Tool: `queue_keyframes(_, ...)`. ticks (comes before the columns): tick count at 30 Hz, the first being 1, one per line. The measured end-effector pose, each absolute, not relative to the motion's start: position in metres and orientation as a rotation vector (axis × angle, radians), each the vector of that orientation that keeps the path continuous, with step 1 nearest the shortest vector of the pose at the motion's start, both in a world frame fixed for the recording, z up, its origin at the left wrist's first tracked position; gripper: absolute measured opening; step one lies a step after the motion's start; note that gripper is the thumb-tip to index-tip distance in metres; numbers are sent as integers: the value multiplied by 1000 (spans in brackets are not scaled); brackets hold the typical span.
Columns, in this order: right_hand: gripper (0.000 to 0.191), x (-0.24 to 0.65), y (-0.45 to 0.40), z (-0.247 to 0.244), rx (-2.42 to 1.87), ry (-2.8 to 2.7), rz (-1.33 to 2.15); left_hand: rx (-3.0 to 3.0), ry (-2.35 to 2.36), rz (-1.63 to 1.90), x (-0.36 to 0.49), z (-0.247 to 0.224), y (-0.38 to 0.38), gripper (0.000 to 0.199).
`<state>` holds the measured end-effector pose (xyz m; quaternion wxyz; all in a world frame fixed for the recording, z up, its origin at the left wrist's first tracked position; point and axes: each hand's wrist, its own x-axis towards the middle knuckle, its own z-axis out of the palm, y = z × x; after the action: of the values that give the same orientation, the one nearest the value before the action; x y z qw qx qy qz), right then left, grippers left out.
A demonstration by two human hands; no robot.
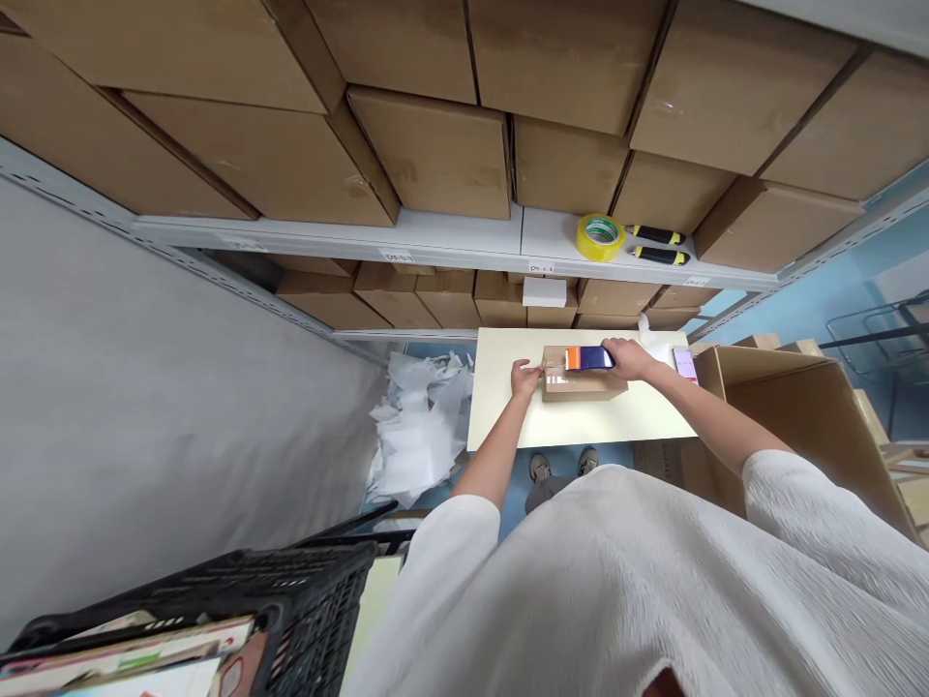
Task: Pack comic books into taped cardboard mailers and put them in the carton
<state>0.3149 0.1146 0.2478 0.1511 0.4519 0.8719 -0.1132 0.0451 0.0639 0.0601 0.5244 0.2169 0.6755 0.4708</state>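
A small cardboard box (584,387) lies on the pale tabletop (500,416), with clear tape shining on the left part of its top. My right hand (627,359) is closed around the handle of a blue and orange tape dispenser (589,358), which rests on or just over the box top. At the box's left end, my left hand (525,378) grips the edge, its fingers bent and the thumb side against the cardboard. The exact hold of those fingertips is too small to make out.
A phone (684,364) and white paper (653,341) lie at the table's right. Yellow tape (599,237) and two cutters (659,246) sit on the shelf (464,232) among cartons. A large open carton (798,407) stands right, crumpled white sheets (417,426) left, a black crate (305,600) behind left.
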Motion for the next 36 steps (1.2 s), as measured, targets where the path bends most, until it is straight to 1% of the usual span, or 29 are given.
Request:
queue_keyframes(5, 46, 313, 113, 249, 1310, 2496, -321, 637, 1791, 956, 50, 63, 69, 59)
queue_keyframes(9, 44, 312, 113, 250, 1314, 2474, -313, 670, 1851, 908, 52, 66, 70, 63)
queue_keyframes(12, 45, 312, 112, 252, 1314, 2475, -321, 706, 1900, 926, 50, 67, 66, 55)
queue_keyframes(15, 42, 311, 112, 254, 1309, 2472, -316, 789, 1841, 1070, 49, 66, 57, 37)
queue_keyframes(17, 42, 310, 111, 255, 1308, 2467, -312, 836, 1728, 1148, 50, 66, 52, 29)
queue_keyframes(20, 50, 310, 111, 255, 1322, 2460, -315, 812, 1611, 1111, 51, 68, 49, 32)
queue_keyframes(23, 52, 309, 112, 254, 1339, 2455, -324, 797, 1596, 1006, 45, 73, 54, 43)
queue_keyframes(25, 53, 309, 112, 254, 1336, 2457, -332, 907, 1551, 987, 38, 79, 59, 53)
queue_keyframes(27, 53, 309, 112, 253, 1324, 2461, -335, 1106, 1479, 938, 32, 87, 65, 70)
queue_keyframes(30, 53, 310, 112, 251, 1326, 2465, -333, 1401, 1431, 699, 28, 98, 72, 109)
queue_keyframes(32, 55, 311, 112, 250, 1326, 2479, -341, 1515, 1422, 549, 29, 103, 75, 131)
queue_keyframes(34, 58, 312, 112, 248, 1315, 2503, -352, 1578, 1418, 464, 30, 106, 77, 142)
queue_keyframes(36, 61, 313, 112, 247, 1297, 2524, -355, 1624, 1427, 426, 30, 107, 79, 146)
